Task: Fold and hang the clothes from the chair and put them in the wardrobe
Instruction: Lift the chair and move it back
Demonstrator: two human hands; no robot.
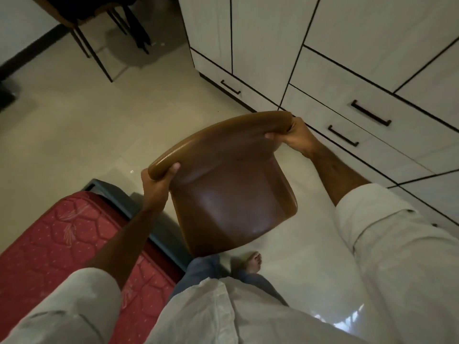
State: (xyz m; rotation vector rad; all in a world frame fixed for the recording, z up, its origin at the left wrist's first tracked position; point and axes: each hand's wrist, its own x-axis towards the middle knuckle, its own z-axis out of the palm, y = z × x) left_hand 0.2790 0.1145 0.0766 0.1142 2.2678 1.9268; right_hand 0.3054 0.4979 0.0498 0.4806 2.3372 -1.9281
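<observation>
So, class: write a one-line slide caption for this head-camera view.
Both hands, left hand and right hand, grip the backrest ends of a brown chair between wardrobe and red mattress.

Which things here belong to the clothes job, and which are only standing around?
For the job: brown chair, gripped at its backrest by left hand and right hand; white wardrobe.

Standing around: red mattress, dark table legs.

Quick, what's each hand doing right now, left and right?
Left hand: gripping the left end of the brown chair backrest.
Right hand: gripping the right end of the same backrest.
</observation>
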